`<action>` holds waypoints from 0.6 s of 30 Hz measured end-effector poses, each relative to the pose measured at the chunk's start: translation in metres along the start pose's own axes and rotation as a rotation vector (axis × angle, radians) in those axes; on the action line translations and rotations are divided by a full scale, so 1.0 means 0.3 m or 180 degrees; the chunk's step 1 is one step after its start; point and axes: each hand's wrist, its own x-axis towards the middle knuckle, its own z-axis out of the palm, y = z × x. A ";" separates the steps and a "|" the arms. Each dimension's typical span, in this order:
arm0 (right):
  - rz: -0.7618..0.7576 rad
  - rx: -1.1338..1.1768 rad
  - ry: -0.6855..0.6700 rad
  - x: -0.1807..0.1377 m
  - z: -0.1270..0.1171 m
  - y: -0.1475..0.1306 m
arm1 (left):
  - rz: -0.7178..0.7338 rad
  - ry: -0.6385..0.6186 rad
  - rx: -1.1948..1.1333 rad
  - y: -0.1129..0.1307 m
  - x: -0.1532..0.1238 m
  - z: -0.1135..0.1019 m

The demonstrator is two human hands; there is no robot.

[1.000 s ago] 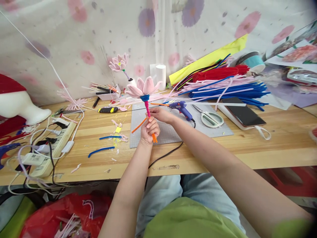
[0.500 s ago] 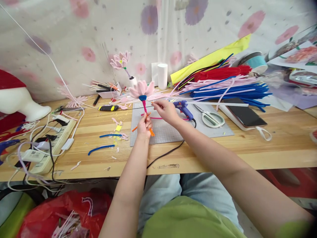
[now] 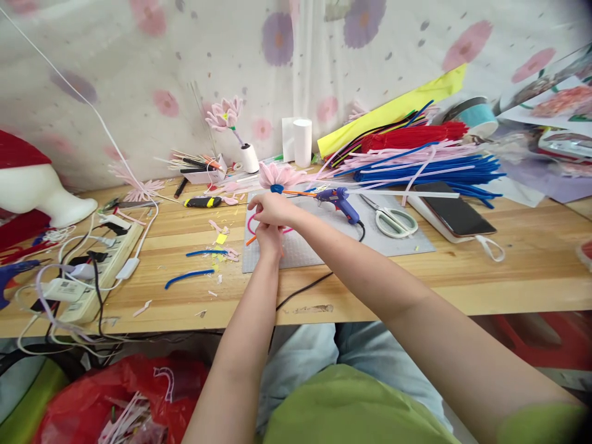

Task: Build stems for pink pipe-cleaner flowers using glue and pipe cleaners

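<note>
A pipe-cleaner flower point(image 3: 283, 175) with pale pink petals and a blue base point(image 3: 276, 188) stands upright just above my hands. My left hand point(image 3: 269, 239) is closed around its stem, which is mostly hidden. Crossing over in front, my right hand point(image 3: 276, 209) has its fingers pinched left of the stem. A magenta pipe cleaner point(image 3: 250, 223) curves out by those fingertips, and they appear closed on it. One orange pipe cleaner point(image 3: 300, 193) sticks out to the right below the petals. Another orange end point(image 3: 251, 240) pokes out left of my left hand.
On the grey cutting mat point(image 3: 319, 259) lie a blue glue gun point(image 3: 340, 200) and scissors point(image 3: 395, 222). Bundles of pipe cleaners point(image 3: 430, 169) and a phone point(image 3: 456, 209) are at right. A second flower point(image 3: 225, 114), a cutter point(image 3: 202, 202), scraps and a power strip point(image 3: 104, 271) sit left.
My right hand has moved left and down across the stem, over my left hand. The flower has shifted slightly right and lower. The magenta pipe cleaner now bends left; an orange one points right.
</note>
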 end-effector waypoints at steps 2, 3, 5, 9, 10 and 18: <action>-0.0088 0.0656 0.0203 0.006 -0.003 0.013 | 0.0145 0.0070 0.0096 0.002 0.000 -0.001; -0.0070 0.0988 0.0311 0.007 -0.004 0.021 | 0.0184 0.0059 0.0138 0.002 0.000 -0.003; 0.0113 0.1587 0.0520 0.005 -0.007 0.044 | 0.0156 -0.0081 0.0157 0.002 0.000 -0.008; 0.0519 0.2484 0.0939 -0.022 -0.027 0.093 | 0.0047 -0.0463 -0.0083 0.006 0.000 -0.019; 0.0581 0.2644 0.1003 -0.033 -0.035 0.103 | 0.0021 -0.0541 -0.0152 0.009 0.000 -0.021; 0.0478 0.2918 0.0965 -0.068 -0.060 0.132 | 0.0006 -0.0648 -0.0205 0.020 -0.007 -0.022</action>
